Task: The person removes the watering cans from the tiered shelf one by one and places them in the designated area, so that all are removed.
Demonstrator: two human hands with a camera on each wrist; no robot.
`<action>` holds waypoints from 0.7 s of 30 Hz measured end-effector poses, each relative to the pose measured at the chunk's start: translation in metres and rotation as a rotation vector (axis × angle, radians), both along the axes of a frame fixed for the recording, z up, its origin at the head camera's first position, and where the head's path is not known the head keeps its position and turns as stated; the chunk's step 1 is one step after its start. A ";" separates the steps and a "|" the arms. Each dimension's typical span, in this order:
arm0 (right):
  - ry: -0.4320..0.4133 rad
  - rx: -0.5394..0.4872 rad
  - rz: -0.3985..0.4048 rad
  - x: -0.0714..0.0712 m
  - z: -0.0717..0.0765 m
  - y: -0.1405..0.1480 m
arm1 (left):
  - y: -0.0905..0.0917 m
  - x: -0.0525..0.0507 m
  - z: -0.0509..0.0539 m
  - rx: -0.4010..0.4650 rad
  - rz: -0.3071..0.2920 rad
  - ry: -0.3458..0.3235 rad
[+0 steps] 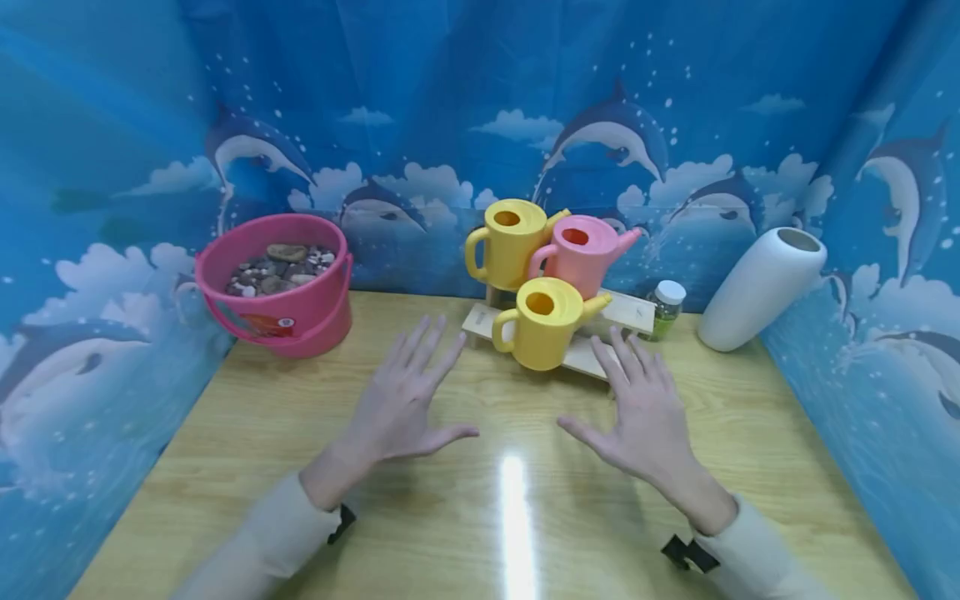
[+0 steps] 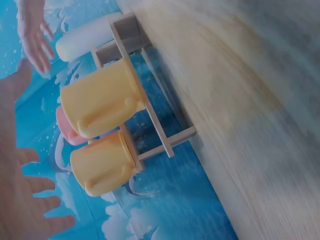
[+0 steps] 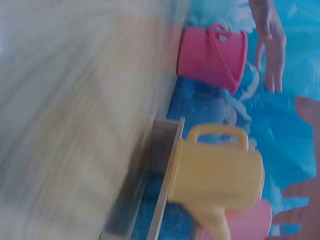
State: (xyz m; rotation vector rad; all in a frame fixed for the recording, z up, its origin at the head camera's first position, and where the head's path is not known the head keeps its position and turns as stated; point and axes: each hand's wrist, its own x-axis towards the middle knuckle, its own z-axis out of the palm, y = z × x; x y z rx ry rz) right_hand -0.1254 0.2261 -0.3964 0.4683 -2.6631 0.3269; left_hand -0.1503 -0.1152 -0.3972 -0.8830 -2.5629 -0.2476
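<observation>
Both hands are held over the table with fingers spread and nothing in them. In the head view the left hand (image 1: 397, 408) is left of centre and the right hand (image 1: 645, 417) right of centre, its fingertips near a small wooden stand (image 1: 592, 358). On the stand are a front yellow watering can (image 1: 542, 333), a rear yellow watering can (image 1: 510, 250) and a pink watering can (image 1: 581, 258), spouts to the right. The left wrist view shows the left hand (image 2: 25, 195) beside the cans; the right wrist view shows part of the right hand (image 3: 305, 195).
A pink bucket (image 1: 315, 333) of stones stands at the back left of the wooden table (image 1: 450, 517). At the back right are a small jar (image 1: 664, 312) with a white lid and a tilted white vase (image 1: 757, 287). Dolphin-print curtains (image 1: 450, 83) surround the back and sides.
</observation>
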 end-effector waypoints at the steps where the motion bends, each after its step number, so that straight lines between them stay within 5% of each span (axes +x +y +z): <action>1: -0.015 -0.044 0.005 -0.001 0.001 0.005 | -0.001 -0.003 0.002 0.018 -0.009 -0.012; 8: -0.225 -0.411 -0.014 -0.012 0.007 0.039 | -0.001 -0.027 0.013 0.185 -0.027 -0.148; 16: -0.313 -0.789 -0.019 -0.037 0.003 0.076 | 0.002 -0.062 0.023 0.563 0.019 -0.302; 21: -0.475 -1.007 -0.060 -0.053 0.001 0.098 | 0.002 -0.086 0.025 0.768 0.012 -0.436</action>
